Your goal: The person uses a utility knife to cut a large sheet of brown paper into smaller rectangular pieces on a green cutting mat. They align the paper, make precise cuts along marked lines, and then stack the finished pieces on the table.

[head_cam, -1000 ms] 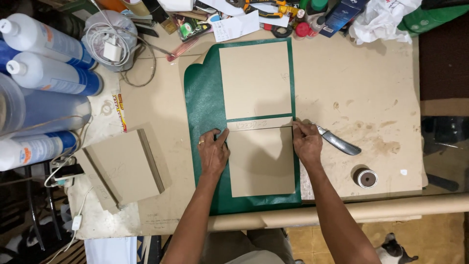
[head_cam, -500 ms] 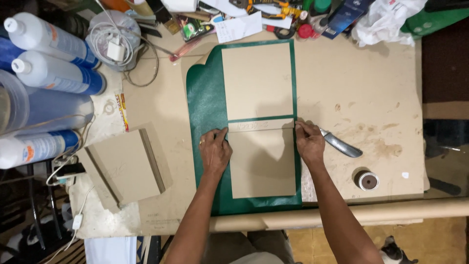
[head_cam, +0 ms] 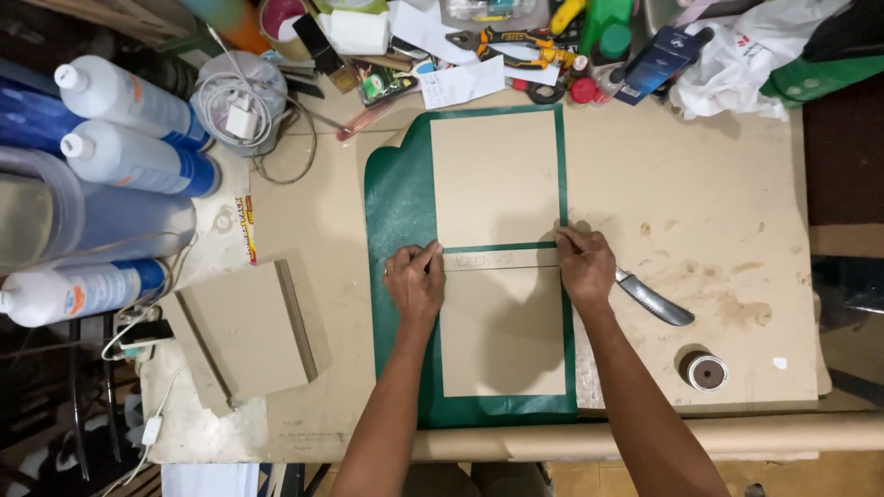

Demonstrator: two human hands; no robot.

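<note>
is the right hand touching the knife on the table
Cannot tell. In the head view the right hand hides the near end of the knife, so neither contact nor a gap shows.
</note>
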